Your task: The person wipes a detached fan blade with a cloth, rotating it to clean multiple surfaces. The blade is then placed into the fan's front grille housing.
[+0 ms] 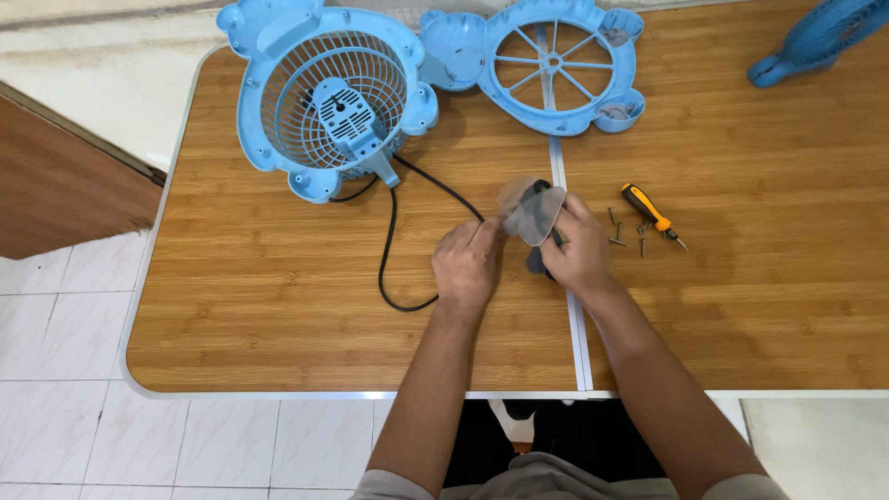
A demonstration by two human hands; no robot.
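Hands: left hand (466, 264) and right hand (579, 252) both gripped translucent fan blade (532, 213) above wooden table (278, 315).
Cable: black cord (387, 250) lay just left of left hand.
Tools: screwdriver (651, 214) and loose screws (619, 228) lay right.
Housing: blue rear grille (326, 94) and front guard (553, 65) sat farthest.

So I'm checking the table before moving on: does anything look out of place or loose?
Yes. The fan is in pieces: rear cage and front grille lie apart. Loose screws sit scattered by the screwdriver. Both hands, left and right, hold the clear blade.
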